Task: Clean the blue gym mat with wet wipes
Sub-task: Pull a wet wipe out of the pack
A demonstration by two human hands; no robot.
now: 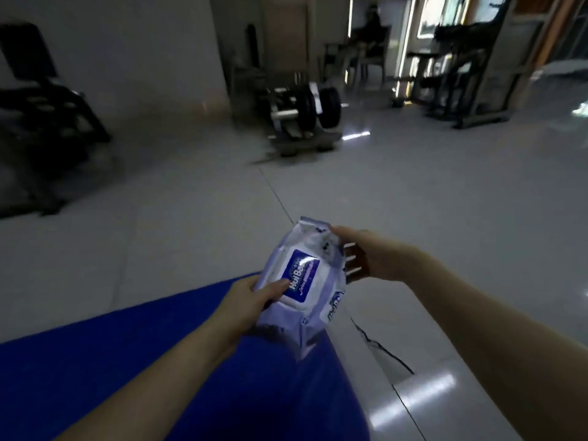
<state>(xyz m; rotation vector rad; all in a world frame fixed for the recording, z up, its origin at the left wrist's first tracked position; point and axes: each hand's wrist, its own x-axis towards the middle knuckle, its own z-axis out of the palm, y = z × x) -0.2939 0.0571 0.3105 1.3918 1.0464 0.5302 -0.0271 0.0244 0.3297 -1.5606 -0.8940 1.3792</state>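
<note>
The left hand (pixel 246 302) gripped the near left side of the wet wipes pack (pixel 302 288), its thumb lying across the white flip lid (pixel 296 278) just beside the blue label, the other fingers curled out of sight under the pack. The right hand (pixel 366 259) clasped the far right end of the same pack, thumb on top near the crimped seal and fingers (pixel 351 261) pressed against the side edge. Between the two hands the pack was held in the air, tilted, with its far end higher than its near end and the lid closed flat, as far as the blur allowed one to tell.

Directly below the left hand and forearm lay the blue gym mat (pixel 127 361), spread on the floor and reaching toward the person; the pack's near end hung over the mat's right-hand portion without touching it. Below and to the right of the right hand was the pale tiled floor (pixel 445 218), glossy, with a dark cracked line (pixel 381 348) running along a tile joint just beside the mat's edge.

Well beyond both hands stood a rack with dark weight plates (pixel 305 119). Far off to the left of the left hand sat a dark piece of gym equipment (pixel 41 116), blurred. Far beyond the right hand stood more dark machines (pixel 458 74), and a seated person (pixel 369 36) was dimly visible in a chair.
</note>
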